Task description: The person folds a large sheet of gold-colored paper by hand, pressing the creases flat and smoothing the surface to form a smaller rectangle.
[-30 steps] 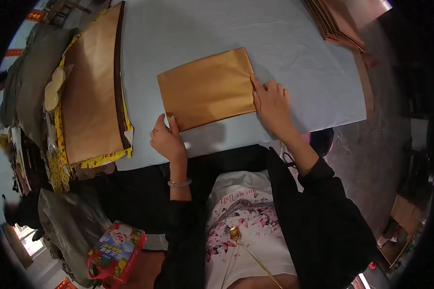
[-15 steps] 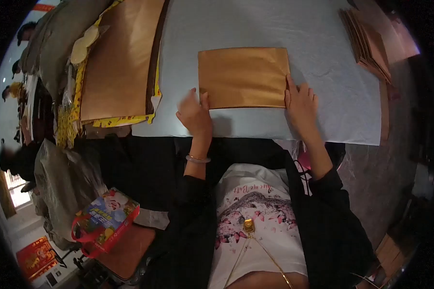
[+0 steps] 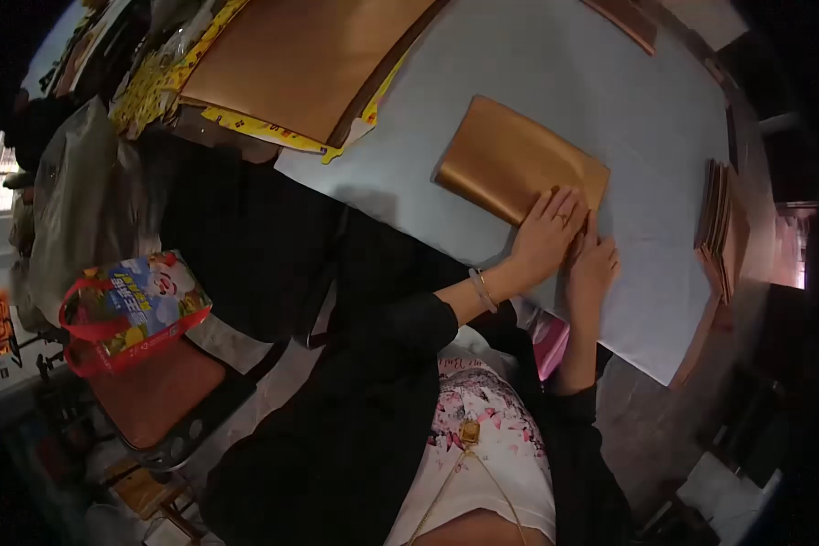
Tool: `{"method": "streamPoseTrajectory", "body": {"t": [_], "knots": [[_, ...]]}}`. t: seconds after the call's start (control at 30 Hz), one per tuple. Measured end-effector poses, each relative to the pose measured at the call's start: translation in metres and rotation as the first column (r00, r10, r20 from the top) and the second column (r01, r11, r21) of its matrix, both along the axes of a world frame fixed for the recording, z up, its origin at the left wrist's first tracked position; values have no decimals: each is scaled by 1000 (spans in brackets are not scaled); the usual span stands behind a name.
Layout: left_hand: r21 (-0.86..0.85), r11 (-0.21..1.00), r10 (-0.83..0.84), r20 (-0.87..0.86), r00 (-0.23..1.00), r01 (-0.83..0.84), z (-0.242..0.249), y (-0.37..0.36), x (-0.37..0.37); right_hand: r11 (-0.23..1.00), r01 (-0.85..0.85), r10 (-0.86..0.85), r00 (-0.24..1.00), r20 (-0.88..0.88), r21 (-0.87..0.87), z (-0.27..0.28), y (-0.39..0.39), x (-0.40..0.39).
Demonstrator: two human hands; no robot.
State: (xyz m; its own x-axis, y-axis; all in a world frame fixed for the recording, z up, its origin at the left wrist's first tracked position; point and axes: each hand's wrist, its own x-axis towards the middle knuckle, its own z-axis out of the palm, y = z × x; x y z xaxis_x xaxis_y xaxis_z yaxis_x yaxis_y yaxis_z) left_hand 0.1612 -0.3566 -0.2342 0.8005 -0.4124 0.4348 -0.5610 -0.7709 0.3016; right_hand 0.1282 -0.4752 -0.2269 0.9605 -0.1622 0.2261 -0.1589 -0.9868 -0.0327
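Note:
A folded sheet of shiny golden-brown material (image 3: 510, 156) lies at a slant on the pale blue-grey table covering (image 3: 409, 155). My left hand (image 3: 546, 235), with a bracelet at the wrist, rests on its lower right part, fingers stretched out over the surface. Close beside it, my right hand (image 3: 592, 266) touches the lower right corner, its fingers partly spread. The fingertips of the two hands nearly meet there. What lies beneath the fingers is hidden.
A stack of large brown sheets (image 3: 300, 64) with yellow wrapping (image 3: 273, 135) lies at the upper left. Folded brown pieces (image 3: 721, 232) stand at the right edge. Another brown piece (image 3: 623, 23) is at the top. A colourful box bag (image 3: 150, 300) sits on a chair (image 3: 159, 396).
The view has turned, so the table appears tilted. My left hand has moved from the sheet's left side across to its right corner, near my right hand. The sheet now looks narrower.

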Motion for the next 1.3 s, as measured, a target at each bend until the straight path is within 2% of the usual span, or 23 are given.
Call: {"method": "streamPoseTrajectory", "body": {"t": [0.03, 0.13, 0.17, 0.23, 0.43, 0.53, 0.7, 0.77, 0.87, 0.9, 0.97, 1.0, 1.07, 1.1, 1.17, 1.2, 1.23, 1.27, 1.3], "knots": [[-10, 1000, 15, 1, 1000, -15, 2, 1, 0, 999, 40, -37, 996, -78, 36, 13, 7, -2], [10, 996, 84, -151, 985, -84, -1, 8, 0, 997, 44, -36, 994, -105, 68, 16, 9, 0], [5, 996, 86, -154, 984, -86, -3, 10, 1, 997, 41, -34, 994, -107, 62, 14, 8, 0], [-32, 996, 81, -145, 986, -87, -3, 15, 3, 998, 4, -4, 1000, 1, 66, 9, 7, -1], [-121, 989, 71, -117, 991, -85, 6, 61, 17, 1000, 21, -21, 1000, -16, -14, 5, 5, -1], [-137, 981, 132, -61, 989, -140, 4, 91, 27, 1000, 9, -9, 1000, 3, 6, 9, 7, -2], [-19, 957, 288, -93, 953, -290, 6, 130, 36, 998, 47, -46, 998, -42, 31, 17, 12, -1], [-43, 954, 294, -49, 955, -296, -1, 132, 36, 998, 57, -56, 997, -46, 30, 18, 12, -1], [54, 942, 334, -34, 942, -332, -4, 130, 37, 999, 21, -20, 1000, -11, 48, 12, 8, -1], [58, 938, 344, -37, 938, -341, -4, 131, 37, 999, 36, -36, 999, -1, 26, 13, 10, -1], [53, 940, 340, -44, 939, -338, -6, 129, 37, 995, -16, 16, 1000, 4, 97, 19, 10, -2], [70, 937, 346, -77, 935, -341, -4, 129, 37, 998, 11, -12, 1000, 20, 58, 20, 9, -3], [80, 938, 343, -95, 935, -336, -3, 128, 38, 968, 26, -36, 999, 34, 251, 21, 7, -4], [80, 938, 343, -80, 936, -337, -2, 129, 37, 974, 36, -48, 998, 47, 224, 24, 9, -1], [82, 937, 346, -82, 935, -339, 0, 127, 38, 973, -35, -40, 947, 318, 227, 27, 20, 4], [85, 934, 351, -49, 935, -346, -1, 127, 38, 975, -34, -38, 949, 314, 220, 27, 28, 9], [97, 931, 356, -21, 934, -352, -2, 129, 36, 904, -163, 19, 939, 344, 395, 33, 42, 18], [120, 928, 358, -24, 933, -353, -4, 129, 36, 783, -282, 65, 923, 379, 554, 37, 57, 26], [131, 926, 361, -36, 932, -353, -4, 130, 37, 752, -353, 162, 918, 362, 556, 38, 73, 36]]}}
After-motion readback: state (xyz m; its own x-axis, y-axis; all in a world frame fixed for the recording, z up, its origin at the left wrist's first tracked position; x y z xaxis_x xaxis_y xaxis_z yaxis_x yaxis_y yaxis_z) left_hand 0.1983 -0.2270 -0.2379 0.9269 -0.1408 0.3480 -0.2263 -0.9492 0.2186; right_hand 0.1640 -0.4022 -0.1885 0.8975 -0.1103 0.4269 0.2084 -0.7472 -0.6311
